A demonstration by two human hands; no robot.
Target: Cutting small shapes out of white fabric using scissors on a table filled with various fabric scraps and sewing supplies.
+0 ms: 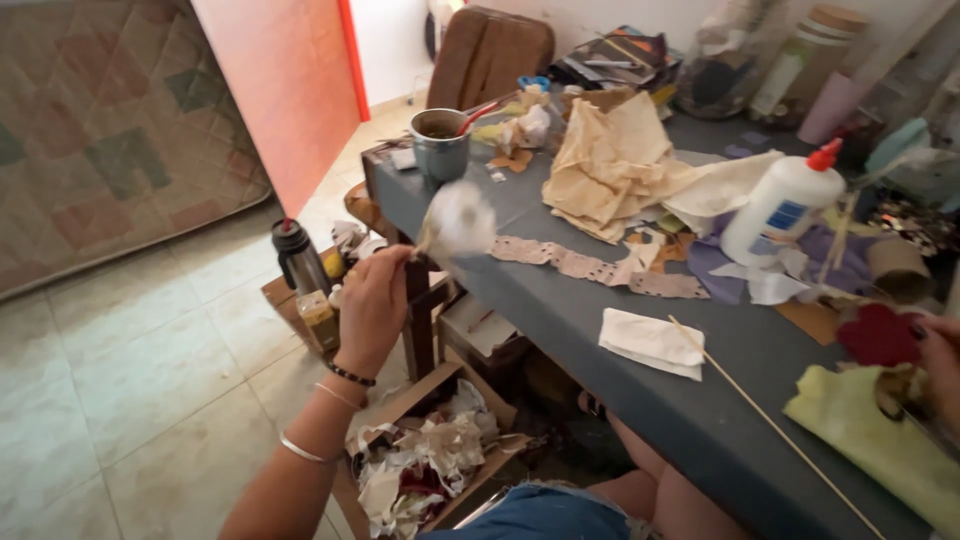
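Observation:
My left hand (374,300) is raised off the table's left edge, pinching the stem of a blurred white paper flower (458,220) that it holds up. My right hand (938,365) shows only partly at the right edge, resting on a dark red paper flower (880,335) lying on yellow-green fabric (870,430); whether it grips it I cannot tell. A thin wooden stick (770,425) lies diagonally across the grey table (600,330). A white folded paper piece (650,343) lies beside it.
A white glue bottle with red cap (785,200) stands on the table, with crumpled cream paper (610,165), a lace paper strip (590,265) and a metal cup (440,145). Below, a box of paper scraps (430,465) and a thermos (297,255) sit on the tiled floor.

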